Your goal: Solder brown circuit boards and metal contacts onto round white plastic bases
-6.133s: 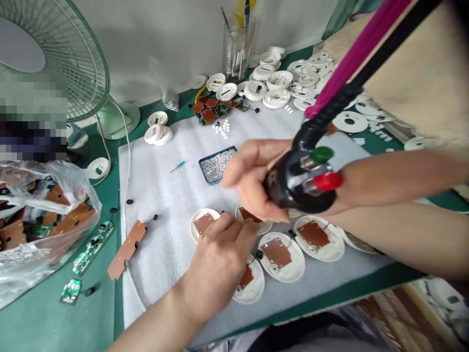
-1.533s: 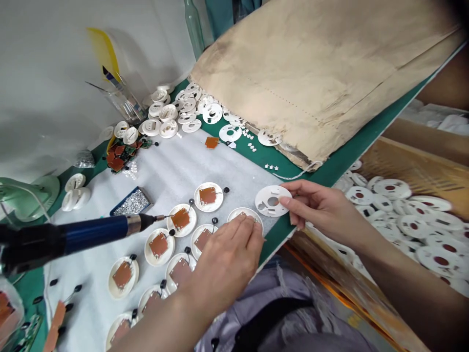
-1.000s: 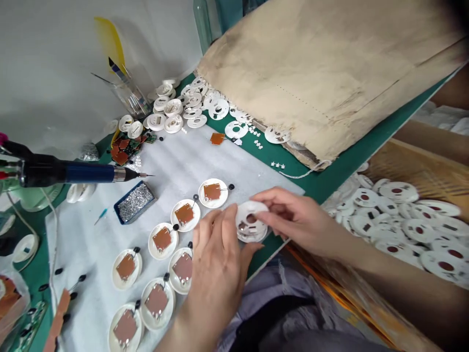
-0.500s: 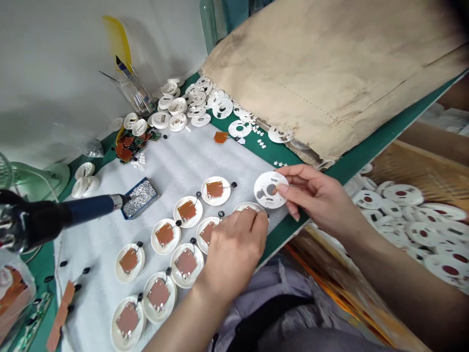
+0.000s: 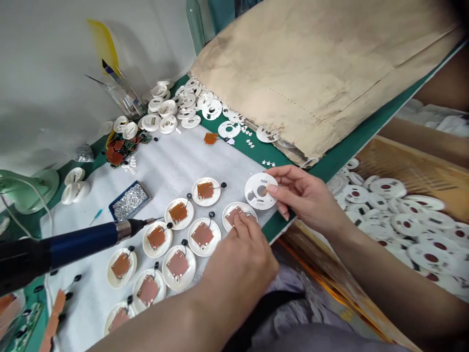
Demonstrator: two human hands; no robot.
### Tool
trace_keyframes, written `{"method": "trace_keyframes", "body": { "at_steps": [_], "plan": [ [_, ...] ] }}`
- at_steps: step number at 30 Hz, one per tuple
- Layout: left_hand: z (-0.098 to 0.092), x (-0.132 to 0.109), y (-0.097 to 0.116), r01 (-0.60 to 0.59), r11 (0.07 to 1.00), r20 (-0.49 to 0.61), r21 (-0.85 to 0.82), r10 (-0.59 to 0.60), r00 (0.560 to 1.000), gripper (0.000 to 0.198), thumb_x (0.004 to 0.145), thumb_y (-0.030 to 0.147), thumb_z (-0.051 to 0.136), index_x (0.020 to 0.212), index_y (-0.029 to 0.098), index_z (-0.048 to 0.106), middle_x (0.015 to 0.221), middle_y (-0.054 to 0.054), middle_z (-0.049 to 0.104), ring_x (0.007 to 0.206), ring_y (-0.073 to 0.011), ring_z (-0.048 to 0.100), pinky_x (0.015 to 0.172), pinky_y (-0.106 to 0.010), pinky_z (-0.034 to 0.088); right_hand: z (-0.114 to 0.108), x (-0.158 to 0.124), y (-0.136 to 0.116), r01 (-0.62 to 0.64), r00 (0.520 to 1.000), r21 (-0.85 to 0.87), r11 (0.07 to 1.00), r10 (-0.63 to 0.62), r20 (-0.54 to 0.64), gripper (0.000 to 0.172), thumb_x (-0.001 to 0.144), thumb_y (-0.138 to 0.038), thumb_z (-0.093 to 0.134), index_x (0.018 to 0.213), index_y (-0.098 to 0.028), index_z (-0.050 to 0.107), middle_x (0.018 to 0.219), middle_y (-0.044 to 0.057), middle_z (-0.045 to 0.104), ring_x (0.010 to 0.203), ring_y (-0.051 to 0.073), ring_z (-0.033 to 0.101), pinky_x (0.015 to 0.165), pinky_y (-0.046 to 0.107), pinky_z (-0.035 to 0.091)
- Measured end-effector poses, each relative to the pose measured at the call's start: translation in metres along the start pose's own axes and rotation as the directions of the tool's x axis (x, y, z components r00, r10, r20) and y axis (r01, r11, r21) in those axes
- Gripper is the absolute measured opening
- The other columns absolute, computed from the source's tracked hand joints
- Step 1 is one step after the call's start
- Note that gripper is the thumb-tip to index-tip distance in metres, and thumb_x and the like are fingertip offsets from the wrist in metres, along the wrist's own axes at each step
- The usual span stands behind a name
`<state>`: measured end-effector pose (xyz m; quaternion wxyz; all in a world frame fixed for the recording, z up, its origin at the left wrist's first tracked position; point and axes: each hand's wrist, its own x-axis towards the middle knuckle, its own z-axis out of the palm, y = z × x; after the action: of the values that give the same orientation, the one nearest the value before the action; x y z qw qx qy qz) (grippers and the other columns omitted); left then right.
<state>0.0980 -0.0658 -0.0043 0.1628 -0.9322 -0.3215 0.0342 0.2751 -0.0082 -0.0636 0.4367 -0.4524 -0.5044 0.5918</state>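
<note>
On the green-topped table (image 5: pixel 278 226), a large creased tan paper sheet (image 5: pixel 311 83) covered the far right side. Right of the table, white discs with dark red centres (image 5: pixel 428 239) lay heaped in a tan box (image 5: pixel 414 156). A white foam sheet (image 5: pixel 172 156) covered the near part of the table. Nine round white plastic bases (image 5: pixel 202 236) sat on the foam, each carrying a square brown circuit board. A blue-and-black soldering iron (image 5: pixel 84 239) reached in from the left edge, its thin metal tip just above the bases. Beyond it sat a blue tray of silver bits (image 5: pixel 130 201).

The right hand (image 5: pixel 304 195) was partly closed, pinching a flat white perforated disc (image 5: pixel 252 183) between thumb and fingers, above the foam's right corner. The left hand (image 5: pixel 242 264) lay open with its fingers (image 5: pixel 244 230) spread, not closing on anything. Its fingertips touched the brown board on the rightmost base (image 5: pixel 234 208), which sat directly under them, just below the held disc and not touching it.
</note>
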Motion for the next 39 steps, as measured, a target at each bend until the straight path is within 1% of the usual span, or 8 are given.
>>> {"method": "trace_keyframes", "body": {
  "at_steps": [4,12,17,21,25,30,36,39],
  "plan": [
    [0.0,-0.011,-0.013,0.05,0.979,0.087,-0.199,-0.033,0.996,0.043,0.08,-0.001,0.055,0.12,0.005,0.069,0.113,-0.016,0.072,0.093,-0.0228,0.073,0.076,-0.029,0.063,-0.001,0.0,-0.003,0.004,1.0,-0.021,1.0,-0.004,0.015,0.052,0.082,-0.051,0.07,0.111,-0.012,0.052,0.083,0.001,0.061,0.044,-0.001,0.045,0.037,0.013,0.039],
    [-0.002,-0.002,0.012,-0.051,0.998,0.148,0.029,0.046,0.988,0.038,0.089,0.004,0.046,0.12,-0.009,0.065,0.115,-0.032,0.066,0.1,-0.037,0.071,0.066,-0.035,0.062,0.009,0.003,-0.005,-0.005,0.999,-0.077,0.997,0.008,0.034,0.053,0.081,-0.052,0.07,0.111,-0.011,0.054,0.085,0.002,0.06,0.047,0.0,0.047,0.04,0.013,0.044],
    [-0.014,0.005,-0.011,0.02,0.977,0.305,-0.212,0.046,0.951,0.018,0.09,0.008,0.056,0.096,0.007,0.073,0.091,-0.015,0.066,0.083,-0.0276,0.067,0.057,-0.032,0.057,0.008,0.001,-0.007,0.005,1.0,-0.123,0.992,-0.004,0.005,0.054,0.08,-0.052,0.07,0.112,-0.011,0.054,0.082,0.002,0.059,0.049,0.001,0.048,0.043,0.014,0.045],
    [-0.006,-0.02,-0.02,0.248,0.809,0.111,-0.533,-0.224,0.968,0.026,0.095,0.024,0.063,0.118,0.014,0.061,0.109,-0.01,0.064,0.098,-0.0249,0.061,0.086,-0.04,0.056,0.001,-0.009,-0.014,0.023,1.0,-0.167,0.986,-0.025,-0.009,0.053,0.082,-0.051,0.069,0.114,-0.012,0.054,0.082,0.002,0.059,0.049,0.002,0.049,0.042,0.014,0.044],
    [0.017,-0.038,0.002,0.485,0.662,0.009,-0.572,-0.586,0.81,0.061,0.087,0.035,0.075,0.134,0.012,0.045,0.123,-0.015,0.062,0.115,-0.0307,0.054,0.098,-0.047,0.048,0.006,-0.012,-0.014,0.104,0.98,-0.359,0.928,-0.033,0.196,0.049,0.09,-0.049,0.058,0.125,-0.015,0.058,0.081,0.002,0.061,0.054,0.002,0.053,0.049,0.012,0.045],
    [0.033,-0.035,0.013,0.521,0.664,-0.01,-0.537,-0.622,0.783,0.062,0.089,0.035,0.073,0.137,0.011,0.04,0.12,-0.015,0.065,0.111,-0.0305,0.057,0.092,-0.044,0.047,0.014,0.004,-0.013,0.22,0.924,-0.49,0.843,-0.02,0.382,0.04,0.09,-0.044,0.056,0.115,-0.018,0.071,0.079,0.003,0.064,0.059,0.001,0.049,0.052,0.011,0.037],
    [0.033,-0.034,0.008,0.531,0.62,0.023,-0.578,-0.638,0.77,0.06,0.089,0.035,0.073,0.135,0.012,0.041,0.124,-0.013,0.065,0.115,-0.0289,0.055,0.093,-0.042,0.046,0.014,0.007,-0.015,0.292,0.92,-0.531,0.795,-0.08,0.385,0.041,0.096,-0.044,0.048,0.117,-0.016,0.07,0.086,0.004,0.066,0.065,0.002,0.053,0.057,0.013,0.039],
    [0.029,-0.036,0.012,0.553,0.659,-0.011,-0.51,-0.647,0.762,0.057,0.093,0.037,0.069,0.138,0.012,0.043,0.123,-0.014,0.065,0.115,-0.0301,0.055,0.093,-0.043,0.045,0.007,0.01,-0.013,0.37,0.88,-0.525,0.766,-0.108,0.462,0.038,0.097,-0.043,0.049,0.117,-0.019,0.07,0.086,0.003,0.065,0.074,0.003,0.058,0.065,0.013,0.042]
  ]
}}
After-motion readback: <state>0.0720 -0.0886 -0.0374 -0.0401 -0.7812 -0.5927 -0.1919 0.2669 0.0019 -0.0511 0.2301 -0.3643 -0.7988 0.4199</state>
